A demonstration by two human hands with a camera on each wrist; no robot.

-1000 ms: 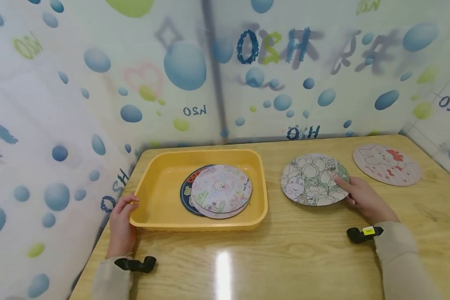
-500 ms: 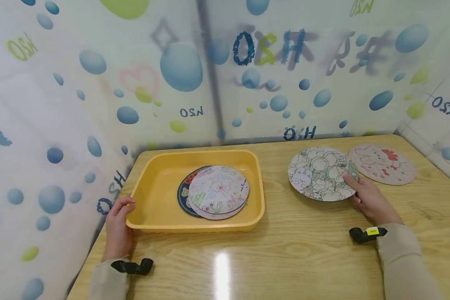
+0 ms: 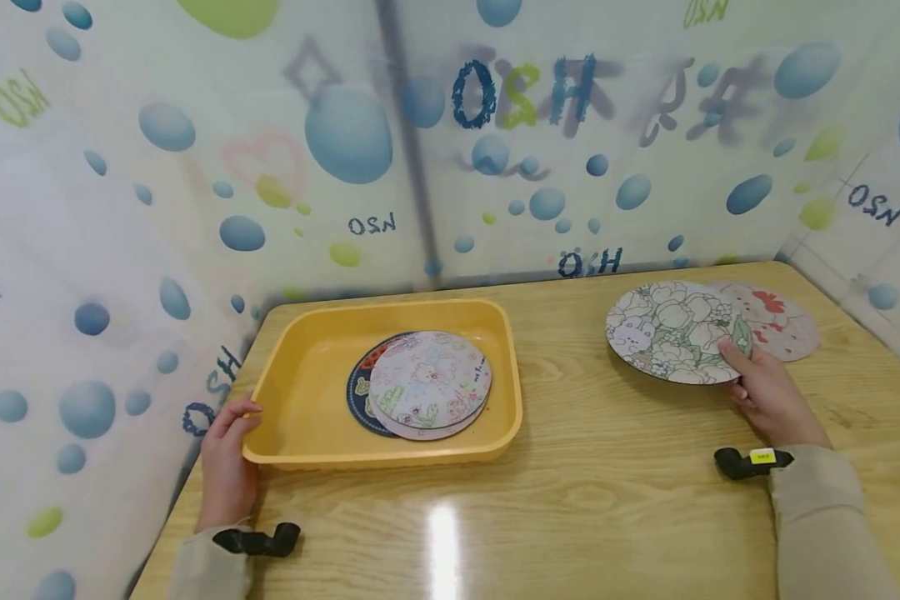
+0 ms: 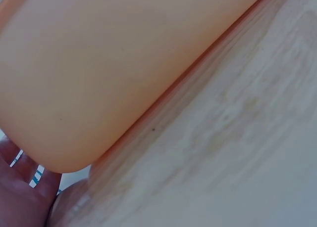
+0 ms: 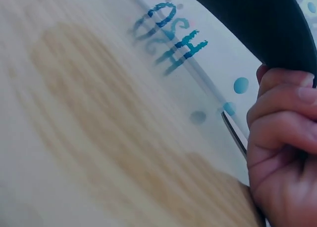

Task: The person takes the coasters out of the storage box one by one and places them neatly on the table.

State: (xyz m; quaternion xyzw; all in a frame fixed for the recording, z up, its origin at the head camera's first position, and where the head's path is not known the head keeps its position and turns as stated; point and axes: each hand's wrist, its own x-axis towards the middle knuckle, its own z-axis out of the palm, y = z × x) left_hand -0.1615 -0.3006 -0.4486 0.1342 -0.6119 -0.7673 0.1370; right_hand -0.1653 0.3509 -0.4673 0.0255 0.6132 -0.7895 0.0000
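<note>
My right hand (image 3: 776,398) pinches the right edge of a round floral mat (image 3: 671,329), thumb on top and fingers beneath. That mat has a small bunny on it and is held tilted over the table; its black underside (image 5: 262,24) shows in the right wrist view. Partly behind it lies a pink round mat (image 3: 791,325) with a bunny and red bow. My left hand (image 3: 228,458) grips the left rim of a yellow tray (image 3: 300,457), its fingertips over the edge. Inside the tray, a white mat with pastel drawings (image 3: 431,379) tops a stack that includes a dark blue mat (image 3: 360,400).
The wooden table (image 3: 592,517) runs back to a patterned curtain (image 3: 330,267) with blue and green dots and lettering. Another curtain side closes off the left. The tray's left half shows its bare bottom (image 3: 307,383).
My right hand has carried the floral mat to the right and back, so it now overlaps the pink mat in view. The left hand stays on the tray's rim. The head view has shifted slightly.
</note>
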